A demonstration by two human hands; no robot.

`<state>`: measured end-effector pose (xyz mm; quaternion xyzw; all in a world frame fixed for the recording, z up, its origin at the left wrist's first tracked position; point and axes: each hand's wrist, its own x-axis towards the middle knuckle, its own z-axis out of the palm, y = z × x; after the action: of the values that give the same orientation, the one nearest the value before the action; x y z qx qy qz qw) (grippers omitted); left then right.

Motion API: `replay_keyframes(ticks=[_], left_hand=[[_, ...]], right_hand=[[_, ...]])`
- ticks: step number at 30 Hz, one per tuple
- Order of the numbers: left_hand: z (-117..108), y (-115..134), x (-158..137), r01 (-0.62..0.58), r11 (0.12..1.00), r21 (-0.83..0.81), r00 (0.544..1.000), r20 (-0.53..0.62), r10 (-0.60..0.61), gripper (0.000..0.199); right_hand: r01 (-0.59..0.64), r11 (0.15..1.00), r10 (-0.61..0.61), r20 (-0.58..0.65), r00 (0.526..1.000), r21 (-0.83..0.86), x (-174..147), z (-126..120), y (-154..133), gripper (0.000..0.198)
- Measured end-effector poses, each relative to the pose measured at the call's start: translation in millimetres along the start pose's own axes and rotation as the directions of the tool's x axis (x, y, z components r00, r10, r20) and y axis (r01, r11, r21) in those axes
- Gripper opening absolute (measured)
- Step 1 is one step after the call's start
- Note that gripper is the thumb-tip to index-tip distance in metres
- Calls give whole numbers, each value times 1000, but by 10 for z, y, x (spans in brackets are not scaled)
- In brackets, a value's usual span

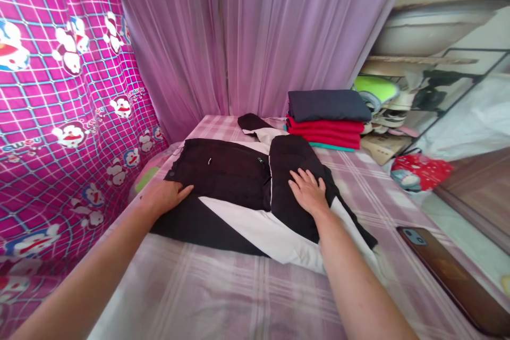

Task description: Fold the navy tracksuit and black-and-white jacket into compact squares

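A black and white jacket with a zip lies on the bed, its front panel folded over and its hood part to the right. One sleeve sticks out at the far side. At the jacket's left end, my left hand is closed on the hem, thumb showing on top; some fingers are hidden by the cloth. My right hand lies flat on the black cloth at the right, fingers spread and holding nothing.
Folded clothes in dark blue, red and green are stacked at the back right. A phone lies near the right edge of the checked bedsheet. Purple curtains hang behind, a pink patterned curtain left. Shelves with shoes stand right.
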<state>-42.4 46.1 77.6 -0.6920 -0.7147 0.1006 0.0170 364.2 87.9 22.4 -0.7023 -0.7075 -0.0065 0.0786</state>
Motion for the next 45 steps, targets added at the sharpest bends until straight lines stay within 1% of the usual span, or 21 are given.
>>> replay_keyframes(ticks=[2, 5, 7, 10, 12, 14, 17, 19, 21, 24, 27, 33, 38, 45], left_hand=[[36, 58, -35, -16, 1000, 18, 1000, -24, 16, 68], [126, 127, -82, -34, 999, 8, 991, -132, 35, 57], [168, 122, -84, -47, 999, -15, 981, -191, 44, 51], [147, 97, -61, -68, 996, -65, 976, -211, 53, 45], [80, 156, -64, -87, 992, -96, 968, -243, 62, 44], [1, 322, -94, -158, 980, -121, 942, -315, 113, 43], [-47, 700, -150, -350, 923, -159, 875, -408, 262, 40], [8, 924, -152, -461, 868, -184, 832, -429, 351, 39], [129, 1053, -114, -497, 841, -212, 817, -439, 373, 42], [341, 1077, -26, -463, 851, -248, 839, -431, 331, 47], [454, 1038, 21, -443, 860, -253, 852, -418, 316, 51], [420, 1031, 7, -447, 847, -289, 861, -396, 319, 53], [412, 1015, 16, -454, 836, -310, 861, -395, 321, 51], [413, 1016, 11, -440, 846, -300, 866, -389, 313, 51]], right_hand=[[3, 1000, -3, -12, 1000, 6, 4, 12, 7, 50], [8, 1000, -7, -15, 1000, 6, 10, 28, 18, 50], [8, 1000, -8, -17, 1000, 1, 11, 37, 21, 50], [8, 1000, -9, -29, 1000, -3, 5, 42, 18, 51], [12, 1000, -12, -34, 999, -6, -1, 40, 12, 51], [13, 1000, -14, -32, 999, -13, -7, 35, 7, 51], [11, 1000, -12, -25, 1000, -26, -12, 25, 2, 51], [6, 999, -6, -20, 1000, -36, -12, 22, 2, 51], [-1, 999, 0, -17, 1000, -45, -9, 23, 4, 51], [1, 999, -2, -18, 1000, -40, -3, 33, 11, 51], [9, 1000, -10, -31, 999, -21, -1, 49, 18, 51], [8, 1000, -8, -79, 997, 3, -11, 51, 11, 50], [-19, 1000, 20, -98, 995, 3, -21, 21, -12, 48], [-24, 999, 29, -132, 991, 39, -22, 33, -1, 46]])
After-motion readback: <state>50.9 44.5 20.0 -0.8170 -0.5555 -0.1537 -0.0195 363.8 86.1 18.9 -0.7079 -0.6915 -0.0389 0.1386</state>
